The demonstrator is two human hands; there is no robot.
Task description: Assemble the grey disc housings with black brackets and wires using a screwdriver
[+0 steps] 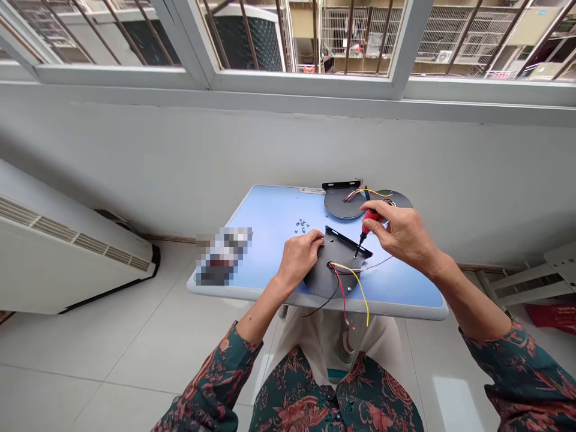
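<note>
A dark grey round plate (321, 276) with a black slotted bracket (348, 242) along its far edge lies at the table's near side. Red, yellow, black and white wires (355, 276) come out of its middle hole. My left hand (302, 255) pinches the plate's left edge beside the bracket. In my right hand (402, 231) is a red and black screwdriver (369, 223), held by its handle. Its tip meets a screw (355, 257) near the bracket's right end. Other screws show on the plate's face.
Several small loose screws (302, 226) lie on the blue table (265, 210). Behind are two more round plates, one with a bracket (341, 186) and wires. A blurred patch (222, 258) covers something at the table's left. A wall and window stand beyond.
</note>
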